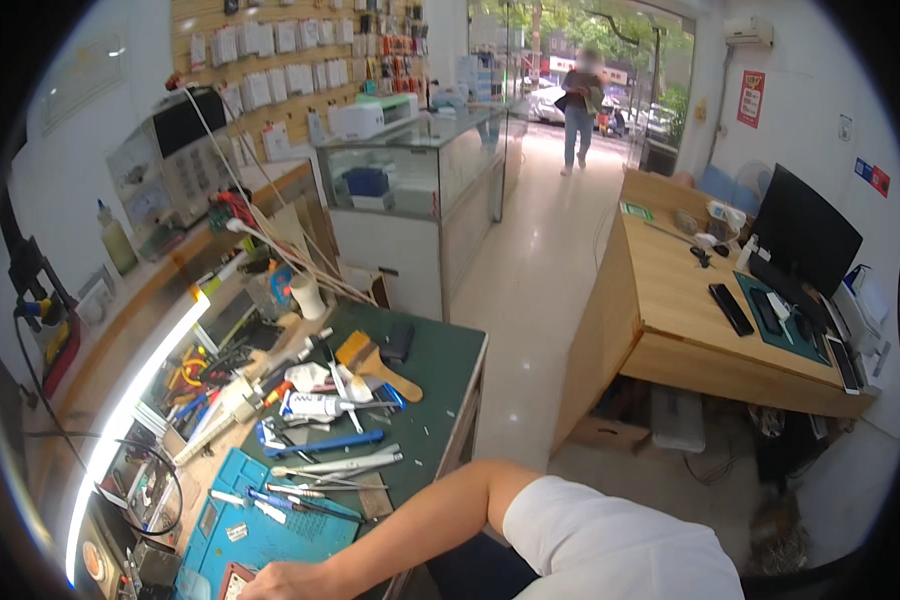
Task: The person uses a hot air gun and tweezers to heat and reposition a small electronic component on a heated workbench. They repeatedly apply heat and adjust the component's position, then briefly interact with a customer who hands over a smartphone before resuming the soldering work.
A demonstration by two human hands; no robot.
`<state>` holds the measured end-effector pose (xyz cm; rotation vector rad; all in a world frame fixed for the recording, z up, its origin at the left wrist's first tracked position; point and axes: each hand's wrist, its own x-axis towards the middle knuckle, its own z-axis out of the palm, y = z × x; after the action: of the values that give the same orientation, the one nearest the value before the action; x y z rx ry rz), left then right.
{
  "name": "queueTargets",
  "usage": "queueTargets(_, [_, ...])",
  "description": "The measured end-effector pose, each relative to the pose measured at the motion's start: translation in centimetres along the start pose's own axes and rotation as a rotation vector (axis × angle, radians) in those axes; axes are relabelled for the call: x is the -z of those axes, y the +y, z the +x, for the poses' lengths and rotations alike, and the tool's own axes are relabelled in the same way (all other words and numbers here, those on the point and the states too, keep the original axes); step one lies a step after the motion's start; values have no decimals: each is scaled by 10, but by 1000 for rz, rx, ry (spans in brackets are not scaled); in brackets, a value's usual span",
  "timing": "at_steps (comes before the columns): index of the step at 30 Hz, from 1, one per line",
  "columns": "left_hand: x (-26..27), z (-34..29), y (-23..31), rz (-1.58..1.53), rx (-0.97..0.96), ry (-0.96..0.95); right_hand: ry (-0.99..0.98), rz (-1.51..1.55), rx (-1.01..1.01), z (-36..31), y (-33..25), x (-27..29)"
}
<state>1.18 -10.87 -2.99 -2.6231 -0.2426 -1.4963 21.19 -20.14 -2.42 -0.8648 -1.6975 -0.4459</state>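
Note:
My right hand (288, 581) reaches in from the lower right, the bare forearm crossing the bench edge. Its fingers are curled, partly cut off by the lower rim, and what they grip is hidden. Right beside the fingertips lies a small dark-red framed piece (236, 579), on or at the edge of a blue work mat (270, 545). Several pens or slim tools (288, 500) rest across the mat's upper part. Just beyond are metal tweezers (345, 464), a blue-handled tool (335, 443), a white tube (313, 405) and a wooden-handled brush (388, 372). My left hand is out of view.
A glowing light bar (135, 425) runs along the bench's left side, beside cluttered hand tools. A glass display case (385, 180) stands beyond the bench. To the right is a wooden desk (685, 300) with a monitor (808, 240). A person (578, 115) is near the doorway.

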Motion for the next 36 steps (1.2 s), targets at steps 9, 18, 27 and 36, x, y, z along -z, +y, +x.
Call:
queueTargets(9, [0, 0, -1, -12, -4, -18, -17, 34, -14, 2, -1, 6])
queueTargets(18, [1, 0, 1, -56, -11, 33, -28, 25, -44, -2, 3, 1])
queueTargets(27, [1, -3, -6, -81, -69, 133, -72, -133, 54, -8, 4, -1])
queueTargets(36, [2, 1, -5, -103, -72, 111, -114, -149, 145, -9, 5, -2])
